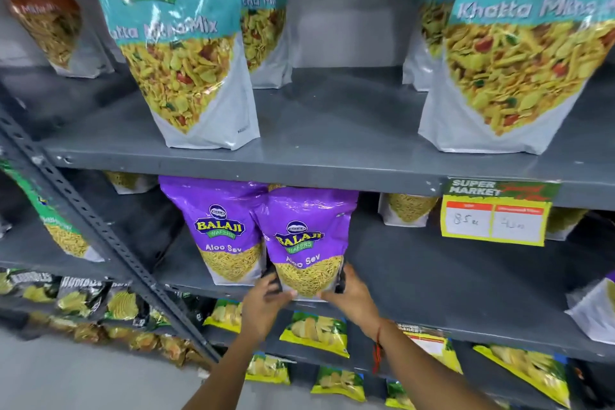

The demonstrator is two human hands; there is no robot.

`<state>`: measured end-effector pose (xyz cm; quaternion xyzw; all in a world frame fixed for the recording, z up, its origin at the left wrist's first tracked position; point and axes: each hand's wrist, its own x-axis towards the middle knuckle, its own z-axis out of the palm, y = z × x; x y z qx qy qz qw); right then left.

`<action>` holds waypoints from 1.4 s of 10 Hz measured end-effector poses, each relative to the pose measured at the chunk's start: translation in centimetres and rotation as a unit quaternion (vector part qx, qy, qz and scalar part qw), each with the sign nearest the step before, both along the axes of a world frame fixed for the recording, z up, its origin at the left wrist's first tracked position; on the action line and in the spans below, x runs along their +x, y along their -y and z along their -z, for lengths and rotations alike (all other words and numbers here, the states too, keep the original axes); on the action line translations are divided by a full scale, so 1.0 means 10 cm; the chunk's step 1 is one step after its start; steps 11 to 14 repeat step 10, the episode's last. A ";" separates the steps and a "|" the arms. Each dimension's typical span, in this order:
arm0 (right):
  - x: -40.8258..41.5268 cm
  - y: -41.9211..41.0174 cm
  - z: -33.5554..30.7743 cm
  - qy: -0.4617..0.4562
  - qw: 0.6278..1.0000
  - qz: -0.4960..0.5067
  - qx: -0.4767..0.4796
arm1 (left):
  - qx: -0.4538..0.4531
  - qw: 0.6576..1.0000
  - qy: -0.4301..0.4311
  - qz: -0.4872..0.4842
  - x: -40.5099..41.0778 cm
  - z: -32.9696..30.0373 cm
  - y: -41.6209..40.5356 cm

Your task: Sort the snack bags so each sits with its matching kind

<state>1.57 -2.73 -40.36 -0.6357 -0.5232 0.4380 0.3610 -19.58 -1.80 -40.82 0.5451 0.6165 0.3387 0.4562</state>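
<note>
On the middle shelf (416, 263): purple Aloo Sev bag (307, 240) upright, touching its twin (223, 226)
Hands: left hand (266, 304) and right hand (354, 299) clasp its lower corners
Texture: glossy, crinkled plastic pouch; grey metal shelf

Open shelf room lies right of the purple bags; the left is hemmed in.

On the middle shelf (416, 276) bare board runs from the front Aloo Sev bag (307, 243) to a white-bottomed bag (595, 309) at the right edge. The price tag (496, 215) hangs into that opening from above. A second Aloo Sev bag (223, 230) and the slanted upright (100, 230) close the left; small bags behind, probably sev, narrow the depth.
</note>
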 end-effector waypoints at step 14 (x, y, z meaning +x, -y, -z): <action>1.76 0.56 -0.04 0.004 0.989 0.146 -0.001 | 0.086 0.992 -0.038 0.086 1.81 -0.15 0.33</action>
